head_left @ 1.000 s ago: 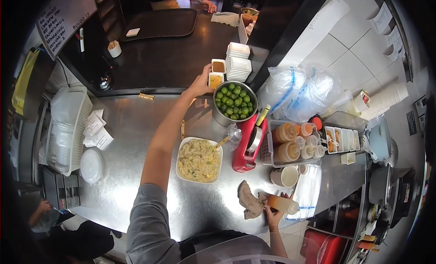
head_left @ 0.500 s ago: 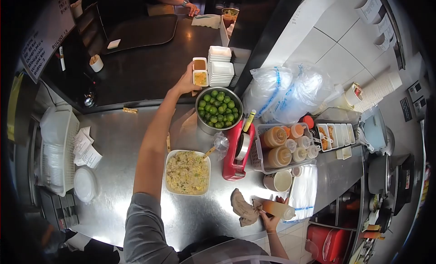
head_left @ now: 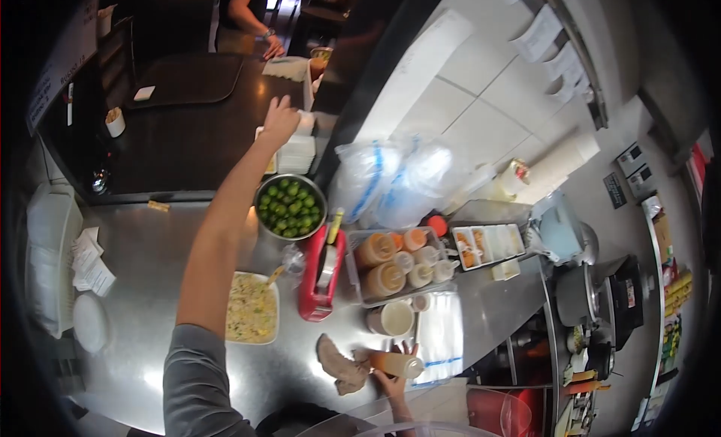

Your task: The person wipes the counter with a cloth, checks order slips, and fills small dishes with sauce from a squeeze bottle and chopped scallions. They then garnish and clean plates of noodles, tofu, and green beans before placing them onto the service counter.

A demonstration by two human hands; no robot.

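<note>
Right hand (head_left: 391, 384) round crosswise bottle (head_left: 392, 363), cap (head_left: 414, 368) rightward

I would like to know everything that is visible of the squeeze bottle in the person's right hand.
The squeeze bottle looks like translucent plastic, with orange-brown contents showing toward its base and a paler cap end. It is tilted well over, cap toward the picture's right, near the edge of the steel counter. The right hand grips its body; its base lies beside the crumpled cloth, contact unclear.
</note>
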